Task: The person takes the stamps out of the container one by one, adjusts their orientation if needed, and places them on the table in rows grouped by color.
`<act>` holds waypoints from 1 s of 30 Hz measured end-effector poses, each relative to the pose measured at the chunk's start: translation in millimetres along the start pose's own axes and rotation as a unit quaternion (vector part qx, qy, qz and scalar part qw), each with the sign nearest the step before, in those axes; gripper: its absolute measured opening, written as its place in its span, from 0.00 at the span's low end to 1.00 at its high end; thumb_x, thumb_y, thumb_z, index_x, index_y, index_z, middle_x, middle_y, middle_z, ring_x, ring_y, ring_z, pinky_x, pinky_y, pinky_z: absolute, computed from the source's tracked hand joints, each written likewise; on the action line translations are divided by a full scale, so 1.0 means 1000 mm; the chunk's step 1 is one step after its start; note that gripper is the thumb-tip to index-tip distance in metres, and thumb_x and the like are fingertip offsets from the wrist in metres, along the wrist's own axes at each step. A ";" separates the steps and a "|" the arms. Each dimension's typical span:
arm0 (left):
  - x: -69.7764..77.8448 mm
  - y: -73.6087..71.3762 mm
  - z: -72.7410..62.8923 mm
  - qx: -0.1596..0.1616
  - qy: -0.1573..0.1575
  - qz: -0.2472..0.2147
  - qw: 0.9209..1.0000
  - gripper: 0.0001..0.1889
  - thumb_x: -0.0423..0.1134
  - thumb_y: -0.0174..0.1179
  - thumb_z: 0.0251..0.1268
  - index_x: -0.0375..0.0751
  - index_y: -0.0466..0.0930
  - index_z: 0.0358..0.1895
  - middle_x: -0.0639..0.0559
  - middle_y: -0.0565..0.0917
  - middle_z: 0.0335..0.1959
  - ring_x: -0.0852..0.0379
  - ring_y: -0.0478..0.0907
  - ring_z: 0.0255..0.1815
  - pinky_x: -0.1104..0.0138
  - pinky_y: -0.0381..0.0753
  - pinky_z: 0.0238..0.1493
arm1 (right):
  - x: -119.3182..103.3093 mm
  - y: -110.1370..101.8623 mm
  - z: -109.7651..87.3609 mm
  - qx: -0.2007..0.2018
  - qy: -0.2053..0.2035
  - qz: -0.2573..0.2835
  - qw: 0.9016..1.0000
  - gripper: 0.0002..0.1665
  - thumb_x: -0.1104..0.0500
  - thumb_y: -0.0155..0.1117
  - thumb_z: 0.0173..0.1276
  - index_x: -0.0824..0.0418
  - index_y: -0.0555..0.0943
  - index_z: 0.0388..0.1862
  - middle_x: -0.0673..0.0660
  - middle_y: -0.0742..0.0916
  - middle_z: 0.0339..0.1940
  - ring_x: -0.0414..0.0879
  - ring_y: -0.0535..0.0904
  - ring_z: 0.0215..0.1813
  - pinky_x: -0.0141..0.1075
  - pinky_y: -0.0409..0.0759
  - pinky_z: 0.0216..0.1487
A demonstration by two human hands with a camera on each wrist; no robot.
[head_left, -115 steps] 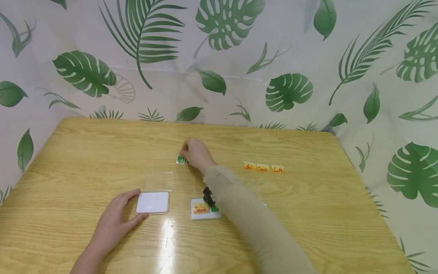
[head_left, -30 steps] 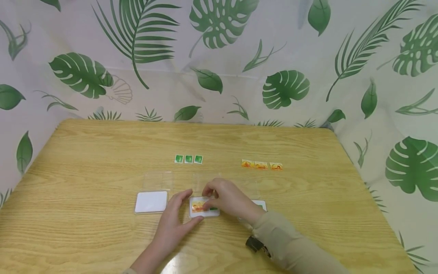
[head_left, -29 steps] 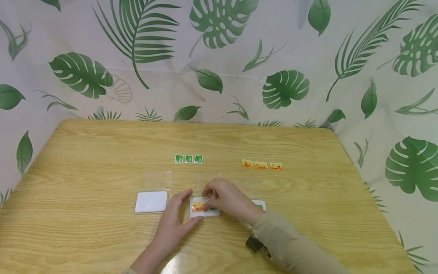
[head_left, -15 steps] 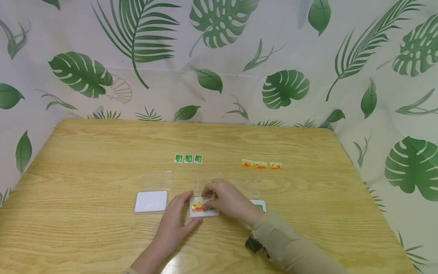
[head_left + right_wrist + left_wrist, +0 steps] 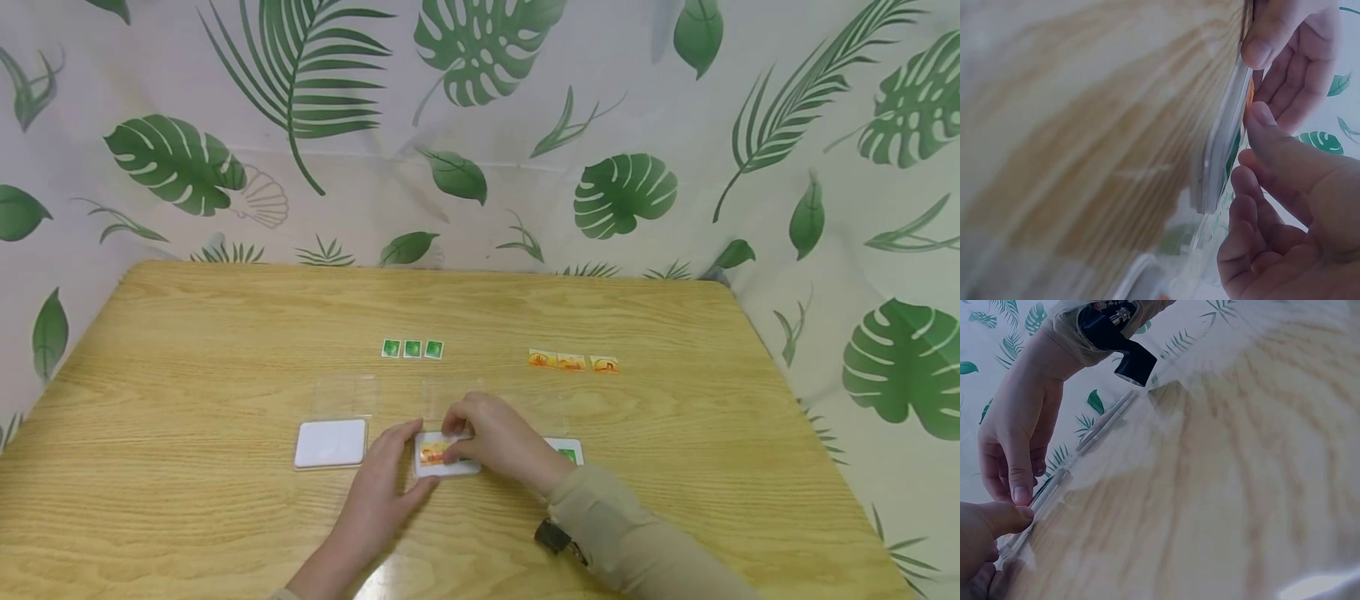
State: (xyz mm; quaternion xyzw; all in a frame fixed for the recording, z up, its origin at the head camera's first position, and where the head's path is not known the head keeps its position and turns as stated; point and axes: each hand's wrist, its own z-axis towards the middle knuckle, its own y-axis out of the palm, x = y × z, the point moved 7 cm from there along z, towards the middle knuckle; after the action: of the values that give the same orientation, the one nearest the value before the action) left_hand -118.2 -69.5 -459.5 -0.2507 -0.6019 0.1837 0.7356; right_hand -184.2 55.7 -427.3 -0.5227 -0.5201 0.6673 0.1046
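In the head view, my left hand grips the middle flat white case at its left end, thumb on the near edge and index finger at the far edge. My right hand bends over that case, thumb and index finger at an orange picture card lying in it. A green card beside it is mostly covered by the right fingers. In the right wrist view, the left thumb presses the case's edge, and the right thumb touches the orange card. The right fingers are curled.
A plain white case lies to the left. A third case with a green card is partly behind the right wrist. Clear lids lie behind the cases. Farther back are green cards and orange cards in rows.
Earlier, my right hand was at the green cards and my left hand at the left case. Both have since come to the middle case. Over the last second they have hardly moved.
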 end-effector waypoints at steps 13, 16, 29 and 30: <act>0.000 0.000 0.001 -0.006 -0.010 -0.002 1.000 0.37 0.38 0.71 0.53 0.41 0.65 0.67 0.49 0.72 0.63 0.49 0.66 0.65 0.53 0.67 0.66 | -0.003 0.002 0.000 -0.005 -0.003 -0.022 1.000 0.11 0.57 0.77 0.51 0.58 0.84 0.32 0.48 0.82 0.31 0.42 0.76 0.36 0.30 0.78 0.38; 0.000 0.000 0.001 -0.007 -0.007 -0.002 1.000 0.36 0.38 0.71 0.54 0.40 0.64 0.67 0.49 0.71 0.64 0.49 0.66 0.65 0.53 0.67 0.67 | -0.005 0.001 0.000 -0.005 -0.007 -0.029 1.000 0.10 0.57 0.77 0.51 0.58 0.84 0.31 0.48 0.82 0.31 0.42 0.77 0.36 0.30 0.78 0.37; 0.000 0.000 0.000 -0.009 -0.006 -0.003 1.000 0.37 0.37 0.70 0.54 0.40 0.64 0.67 0.49 0.71 0.63 0.50 0.67 0.64 0.53 0.68 0.66 | -0.006 0.003 0.000 -0.020 -0.004 -0.039 0.999 0.07 0.59 0.74 0.56 0.57 0.84 0.32 0.46 0.81 0.31 0.42 0.75 0.38 0.31 0.77 0.39; 0.000 0.000 0.000 -0.009 -0.006 -0.003 1.000 0.36 0.37 0.70 0.54 0.40 0.64 0.67 0.49 0.71 0.63 0.50 0.67 0.64 0.53 0.68 0.66 | -0.007 0.002 -0.001 -0.022 -0.005 -0.037 0.999 0.07 0.59 0.74 0.56 0.57 0.84 0.32 0.46 0.81 0.31 0.42 0.75 0.38 0.31 0.77 0.40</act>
State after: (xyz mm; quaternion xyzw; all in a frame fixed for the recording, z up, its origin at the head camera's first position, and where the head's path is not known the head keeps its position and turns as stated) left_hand -117.9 -69.5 -459.5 -0.2542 -0.6083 0.1777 0.7305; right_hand -179.9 50.8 -425.1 -0.5023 -0.5537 0.6540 0.1156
